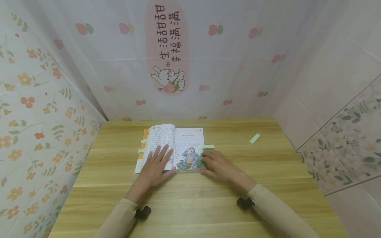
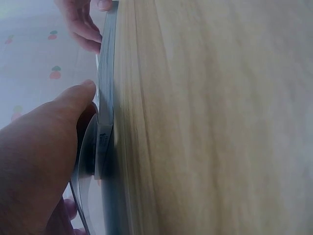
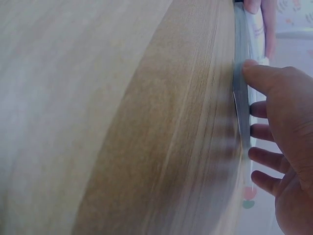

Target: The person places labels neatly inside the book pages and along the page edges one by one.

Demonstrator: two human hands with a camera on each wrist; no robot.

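Observation:
An open book (image 1: 186, 137) lies on the table, with text on its left page and a picture of a person in a blue coat on the right page. My left hand (image 1: 156, 167) rests on the left page with fingers spread; its thumb reaches toward the lower edge by the fold. My right hand (image 1: 220, 165) touches the right page near its outer edge, fingers slightly bent and thumb at the bottom corner. A pale green sticky tab (image 1: 208, 146) juts from the right edge just above those fingers. Other green tabs (image 1: 141, 150) stick out on the left side.
A small pale green strip (image 1: 254, 138) lies apart on the wooden table (image 1: 190, 205), right of the book. An orange cover edge (image 1: 146, 134) shows beneath the left pages. Printed cloths (image 1: 238, 66) hang behind the table and at both sides.

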